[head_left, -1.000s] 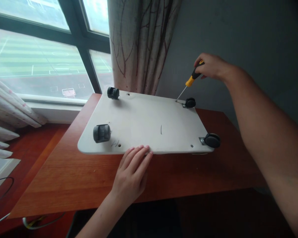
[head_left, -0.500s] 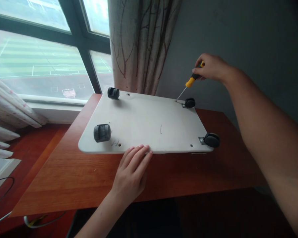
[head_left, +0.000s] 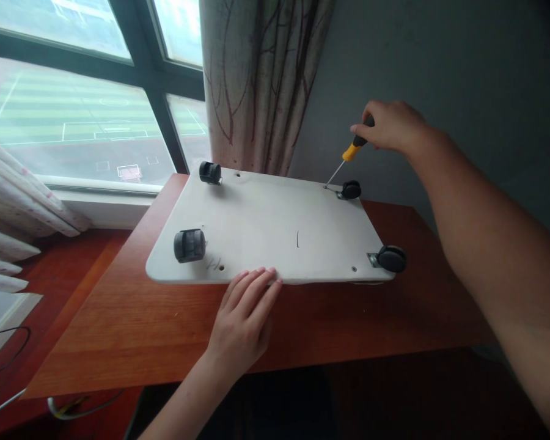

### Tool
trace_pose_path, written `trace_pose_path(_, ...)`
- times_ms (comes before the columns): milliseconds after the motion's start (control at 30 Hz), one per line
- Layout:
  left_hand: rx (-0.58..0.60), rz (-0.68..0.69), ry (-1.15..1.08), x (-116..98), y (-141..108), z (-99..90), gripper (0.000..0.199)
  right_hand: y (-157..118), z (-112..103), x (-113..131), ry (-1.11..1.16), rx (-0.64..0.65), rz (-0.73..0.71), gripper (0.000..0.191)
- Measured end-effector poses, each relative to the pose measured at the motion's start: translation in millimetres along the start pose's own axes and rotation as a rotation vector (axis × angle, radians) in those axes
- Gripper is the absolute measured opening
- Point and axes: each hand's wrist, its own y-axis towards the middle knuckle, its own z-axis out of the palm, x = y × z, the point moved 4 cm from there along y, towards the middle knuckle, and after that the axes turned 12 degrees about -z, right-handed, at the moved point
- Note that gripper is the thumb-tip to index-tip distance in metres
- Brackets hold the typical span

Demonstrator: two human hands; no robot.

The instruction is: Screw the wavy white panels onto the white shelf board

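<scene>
A white board (head_left: 256, 226) with rounded corners lies on the table, black casters on its upper face. My right hand (head_left: 389, 125) is closed around the handle of a yellow-and-black screwdriver (head_left: 352, 151). The screwdriver leans, its tip touching a screw spot on the far edge, beside the far right caster (head_left: 351, 189). My left hand (head_left: 245, 318) rests with fingers stretched out over the near edge of the board; its thumb is hidden. Other casters sit at the near right (head_left: 391, 259), near left (head_left: 190, 245) and far left (head_left: 209, 173).
The reddish wooden table (head_left: 132, 324) extends around the board. Behind it hangs a patterned curtain (head_left: 252, 85) next to a window (head_left: 91, 116), with a grey wall (head_left: 440, 61) to the right. Cables (head_left: 68, 415) lie on the floor at lower left.
My right hand's fingers have shifted round the screwdriver handle, the thumb a little further left. The screwdriver tip and my left hand stay in place.
</scene>
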Motion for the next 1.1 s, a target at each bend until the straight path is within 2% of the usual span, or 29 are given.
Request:
trace_pose_path(67,0.005,-0.001,0.003,0,0,-0.1,0.053,2,0,-1,-0.010,0.011,-0.002,0.038)
trace_pose_path(200,0.006,-0.007,0.000,0,-1,0.0,0.053,4,5,-6,0.111,0.070,0.026,0.028)
trace_pose_path(267,-0.001,-0.008,-0.005,0,-1,0.1,0.052,4,4,-6,0.043,0.051,0.022,0.025)
trace_pose_path(400,-0.002,-0.009,-0.015,1,0,0.9,0.052,1,2,-9,-0.083,0.016,0.029,0.034)
trace_pose_path(533,-0.002,-0.012,-0.009,1,0,1.4,0.052,-1,6,-13,0.110,0.050,0.033,0.024)
trace_pose_path(600,-0.005,-0.014,-0.004,1,0,1.4,0.053,-3,8,-13,0.208,0.034,0.026,0.025)
trace_pose_path(700,-0.005,-0.017,0.002,1,0,1.3,0.053,-4,7,-12,0.133,-0.028,-0.005,0.025)
trace_pose_path(800,0.000,-0.017,-0.001,1,0,1.4,0.052,-3,5,-9,0.001,-0.060,-0.025,0.035)
trace_pose_path(967,-0.010,-0.017,-0.006,1,0,1.8,0.052,-1,5,-6,0.148,0.041,0.020,0.027)
trace_pose_path(1033,-0.015,-0.018,-0.005,1,0,1.8,0.052,-1,3,-4,0.123,0.057,0.029,0.023)
trace_pose_path(1100,-0.013,-0.020,-0.002,1,-1,1.9,0.052,-2,-1,-3,0.035,0.033,0.033,0.028)
